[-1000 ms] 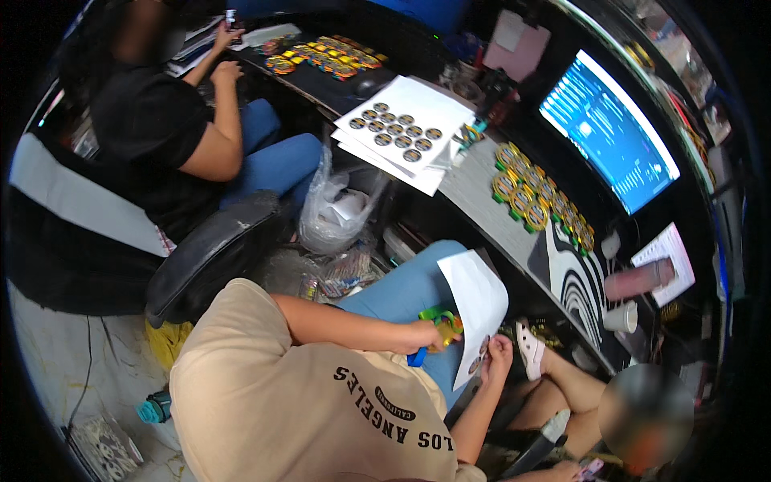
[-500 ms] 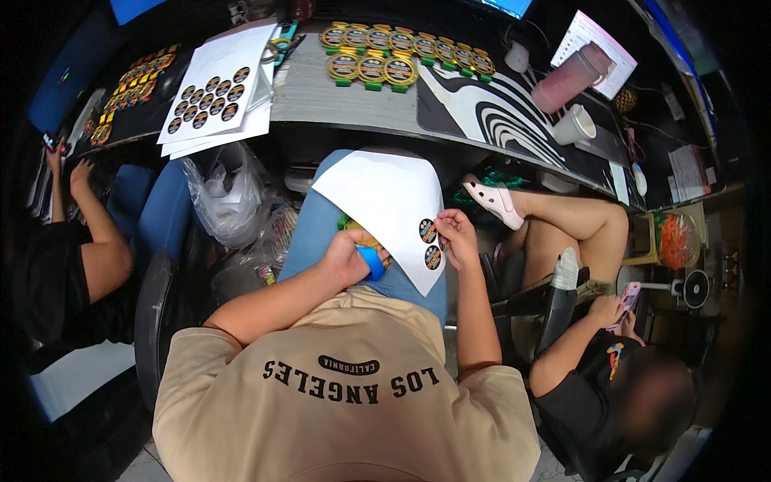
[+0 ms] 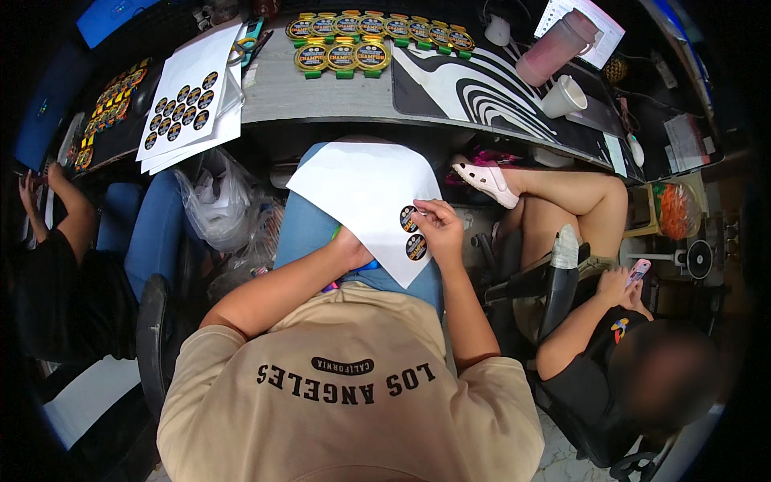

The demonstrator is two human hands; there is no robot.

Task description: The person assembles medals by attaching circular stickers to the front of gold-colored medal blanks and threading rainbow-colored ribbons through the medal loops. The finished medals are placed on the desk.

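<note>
A cluttered workroom seen from above: a long grey desk [image 3: 321,88] runs across the upper frame, with seated people at the left and right edges. At centre, the right hand [image 3: 438,229] pinches the upper of two round black stickers [image 3: 410,218] on a white backing sheet [image 3: 365,189] that lies over the person's blue-clad lap; thumb and fingertips close on the sticker's rim. The second sticker [image 3: 416,247] sits just below it, near the sheet's lower corner. The left hand [image 3: 349,245] lies under the sheet's lower left edge, mostly hidden, so whether it grips anything cannot be told; a slim blue and pink object [image 3: 365,267] shows just beside it.

Outward, at upper left of the desk, a stack of sheets [image 3: 189,100] carries rows of the same stickers. At upper centre lie rows of gold medals with green ribbons [image 3: 373,36]. At upper right stand a pink jug [image 3: 558,48] and a white cup [image 3: 564,96] beside a black-and-white striped mat [image 3: 482,88].

To peel cleanly, it seems best to lift the sticker from one edge at a shallow angle while the other hand keeps the sheet flat and taut, avoiding creases and touching the adhesive little.
</note>
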